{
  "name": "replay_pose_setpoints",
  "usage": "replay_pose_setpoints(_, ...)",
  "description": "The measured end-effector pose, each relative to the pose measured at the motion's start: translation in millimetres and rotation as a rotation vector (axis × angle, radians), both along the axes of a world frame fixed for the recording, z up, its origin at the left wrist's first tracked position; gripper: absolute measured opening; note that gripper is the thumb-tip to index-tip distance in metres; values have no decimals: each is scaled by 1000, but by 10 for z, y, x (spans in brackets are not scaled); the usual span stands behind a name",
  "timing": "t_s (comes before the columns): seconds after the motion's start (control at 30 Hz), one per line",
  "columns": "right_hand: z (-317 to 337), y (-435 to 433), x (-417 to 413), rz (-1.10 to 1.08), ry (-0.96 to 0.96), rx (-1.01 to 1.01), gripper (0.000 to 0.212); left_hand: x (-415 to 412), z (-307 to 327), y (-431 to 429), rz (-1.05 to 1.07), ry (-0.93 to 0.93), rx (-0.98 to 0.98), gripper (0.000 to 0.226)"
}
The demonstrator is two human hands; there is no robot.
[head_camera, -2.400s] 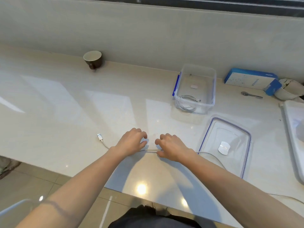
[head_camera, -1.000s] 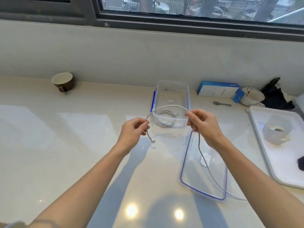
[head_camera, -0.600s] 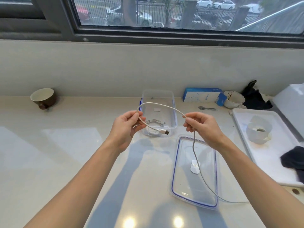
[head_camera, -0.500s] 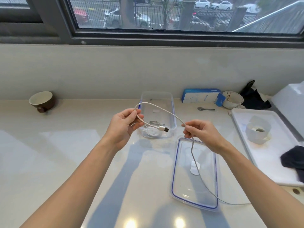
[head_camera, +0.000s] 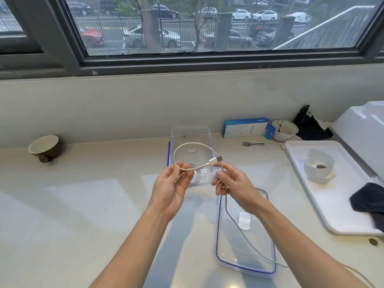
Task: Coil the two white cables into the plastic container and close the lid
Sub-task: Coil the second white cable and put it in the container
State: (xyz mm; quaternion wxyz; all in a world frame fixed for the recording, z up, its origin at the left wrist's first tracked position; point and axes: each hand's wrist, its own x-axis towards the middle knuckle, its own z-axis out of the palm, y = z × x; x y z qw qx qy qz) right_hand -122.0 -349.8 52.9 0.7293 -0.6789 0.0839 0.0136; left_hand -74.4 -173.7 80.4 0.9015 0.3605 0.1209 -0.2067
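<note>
A white USB cable (head_camera: 188, 144) forms one loop in the air in front of the clear plastic container (head_camera: 190, 132). My left hand (head_camera: 171, 189) pinches the loop at its bottom left. My right hand (head_camera: 233, 185) grips the cable just below its USB plug (head_camera: 216, 160). From there the cable trails down over the clear lid with the blue seal (head_camera: 245, 267), which lies flat at the right. A second white cable lies coiled inside the container, mostly hidden behind my hands.
A brown cup (head_camera: 45, 148) lies tipped at the far left. At the back right are a blue box (head_camera: 247, 128), a spoon (head_camera: 252, 144) and a white bowl (head_camera: 284, 129). A white tray (head_camera: 324, 196) with a tape roll (head_camera: 319, 167) and dark cloth (head_camera: 367, 201) is at the right.
The cable has been lifted off the counter and bent round into a loop. My hands have come closer together, and the plug now points up and right beside my right hand.
</note>
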Motion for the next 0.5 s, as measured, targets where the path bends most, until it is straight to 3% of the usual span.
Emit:
replay_pose_setpoints(0.3,41,170,17,-95,-76,129,15,-153,-127,-315,30,54,-151,23)
replay_pose_setpoints(0.5,205,198,31,-140,-117,46,28,-256,-118,-556,91,148,-261,19)
